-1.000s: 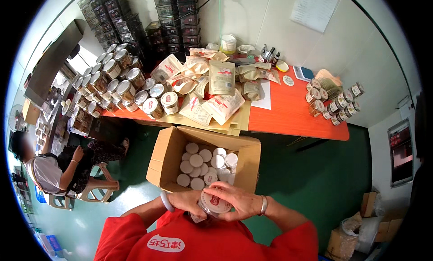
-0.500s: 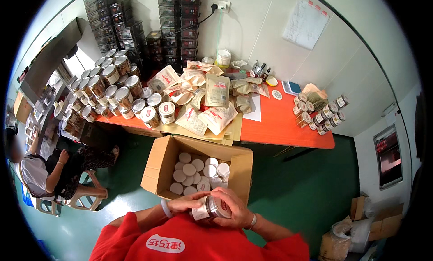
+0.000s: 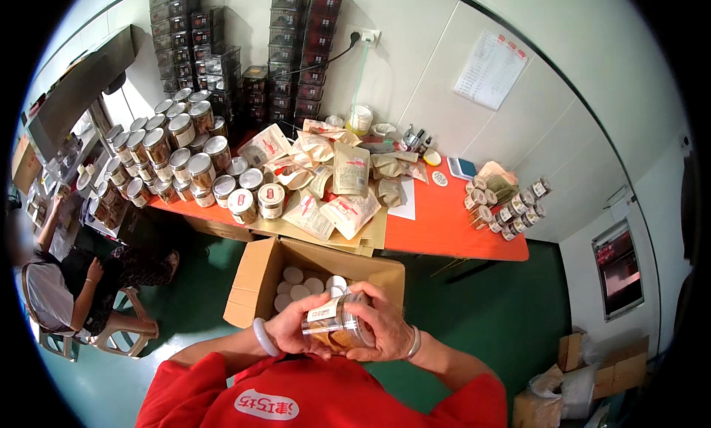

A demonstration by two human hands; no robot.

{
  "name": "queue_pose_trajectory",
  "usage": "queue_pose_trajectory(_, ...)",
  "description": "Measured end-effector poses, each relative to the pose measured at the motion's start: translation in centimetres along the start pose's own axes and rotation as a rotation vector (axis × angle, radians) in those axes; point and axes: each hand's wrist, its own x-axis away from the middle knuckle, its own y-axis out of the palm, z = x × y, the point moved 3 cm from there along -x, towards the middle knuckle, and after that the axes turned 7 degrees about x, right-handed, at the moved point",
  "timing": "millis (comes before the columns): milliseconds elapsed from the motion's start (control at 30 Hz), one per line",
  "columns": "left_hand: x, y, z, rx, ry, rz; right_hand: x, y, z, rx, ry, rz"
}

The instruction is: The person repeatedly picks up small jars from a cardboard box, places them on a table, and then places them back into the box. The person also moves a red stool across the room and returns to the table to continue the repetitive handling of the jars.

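Observation:
A clear jar (image 3: 332,326) with a pale label and brownish contents lies on its side between my two hands, close to my chest. My left hand (image 3: 289,329) is wrapped round one end of it. At the other end my right hand (image 3: 386,326) grips the jar, fingers over the top and thumb below. Just beyond them stands an open cardboard box (image 3: 248,283) holding several round white lids (image 3: 304,274), partly hidden by my hands and the jar. Two jars with red-marked white lids (image 3: 271,198) stand on the table edge past the box.
The red table (image 3: 452,232) bears many filled jars (image 3: 178,143) stacked at left, a pile of pouches (image 3: 348,172) in the middle and small jars (image 3: 522,209) at right. A seated person (image 3: 55,295) is at far left. Cartons (image 3: 622,369) lie at lower right.
Both hands have raised the jar slightly forward over the box and turned it so its side and contents show. The whole view has shifted a little, and the seated person's arm now reaches forward.

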Motion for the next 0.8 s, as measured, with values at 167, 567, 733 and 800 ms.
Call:
queue_pose_trajectory(167,1.1,2.5,2.3,-0.362,0.505,0.102,-2.3,-0.3,0.0,-0.063,0.144,0.066)
queue_pose_trajectory(567,1.2,2.5,2.5,-0.41,0.777,0.17,-1.9,2.6,0.8,-0.072,0.368,0.228)
queue_pose_trajectory(733,-0.4,0.7,3.2,-0.666,0.981,0.229,-1.2,3.5,1.9,-0.223,0.546,0.329)
queue_pose_trajectory(800,-2.1,0.2,3.8,-0.744,0.999,0.237,-0.7,2.5,2.6,-0.212,0.612,0.335)
